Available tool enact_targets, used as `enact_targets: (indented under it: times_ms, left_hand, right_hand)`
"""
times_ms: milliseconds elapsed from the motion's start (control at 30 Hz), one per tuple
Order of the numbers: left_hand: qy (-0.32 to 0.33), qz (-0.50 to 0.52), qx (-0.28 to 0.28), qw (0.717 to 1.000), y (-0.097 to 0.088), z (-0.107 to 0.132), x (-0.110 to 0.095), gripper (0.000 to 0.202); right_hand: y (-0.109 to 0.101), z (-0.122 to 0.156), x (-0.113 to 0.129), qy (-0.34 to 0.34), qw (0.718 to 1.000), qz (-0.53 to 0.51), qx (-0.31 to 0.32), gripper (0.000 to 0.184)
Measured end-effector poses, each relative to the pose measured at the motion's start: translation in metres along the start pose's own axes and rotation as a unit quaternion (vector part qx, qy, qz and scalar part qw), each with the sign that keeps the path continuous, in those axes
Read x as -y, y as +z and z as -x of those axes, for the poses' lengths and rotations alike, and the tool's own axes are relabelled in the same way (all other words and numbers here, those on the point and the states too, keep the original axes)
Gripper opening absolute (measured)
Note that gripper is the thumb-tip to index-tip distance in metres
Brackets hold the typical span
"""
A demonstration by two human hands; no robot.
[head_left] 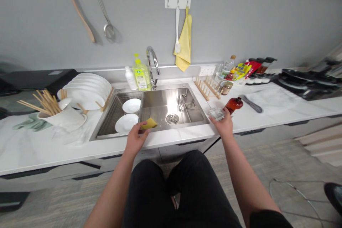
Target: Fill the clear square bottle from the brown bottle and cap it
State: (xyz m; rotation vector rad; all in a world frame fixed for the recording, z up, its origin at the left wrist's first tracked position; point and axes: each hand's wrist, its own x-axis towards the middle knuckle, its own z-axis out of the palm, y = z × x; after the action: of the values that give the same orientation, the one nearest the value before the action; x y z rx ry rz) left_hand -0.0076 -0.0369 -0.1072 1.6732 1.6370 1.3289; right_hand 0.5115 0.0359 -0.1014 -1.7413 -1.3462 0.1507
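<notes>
My left hand [136,138] is at the sink's front edge, its thumb and fingers curved around the near end of a yellow sponge [150,123]. The sponge sticks out over the sink basin. My right hand [223,123] is above the counter, right of the sink, gripping a small clear glass [216,114] whose exact shape is blurred. Just beyond that hand stands a reddish-brown bottle [234,104]. Two white dishes, an upper one [131,105] and a lower one [126,123], lie in the wire basket at the sink's left.
Dish soap [141,77] and a chrome faucet [153,64] stand behind the sink [200,120]. Left are stacked white plates [85,87] and a pot of chopsticks [62,119]. A wooden rack [207,88], a jar [226,88] and condiments crowd the right; a yellow cloth [184,44] hangs above.
</notes>
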Motion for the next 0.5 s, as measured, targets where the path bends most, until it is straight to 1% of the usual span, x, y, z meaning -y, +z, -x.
enact_targets:
  times_ms: [133,267,367,433,500]
  left_hand:
    - [0.007,0.003,0.003,1.0,0.001,0.0,-0.001,0.05]
    - [0.003,0.006,-0.006,1.0,0.003,-0.001,-0.006,0.05]
    - [0.005,0.021,-0.013,1.0,0.001,0.001,-0.012,0.048]
    - [0.011,0.028,-0.044,0.999,-0.006,0.004,-0.016,0.049]
    - [0.01,0.029,-0.108,0.994,-0.02,0.011,-0.017,0.051]
  right_hand:
    - [0.001,-0.006,0.005,0.062,0.998,0.003,-0.01,0.11]
    - [-0.002,-0.004,0.01,0.076,0.997,-0.011,-0.021,0.102]
    - [-0.007,0.001,0.013,0.079,0.996,-0.033,-0.04,0.102]
    - [-0.01,0.005,0.017,0.073,0.994,-0.061,-0.046,0.102]
    - [-0.014,0.01,0.023,0.054,0.993,-0.095,-0.042,0.102]
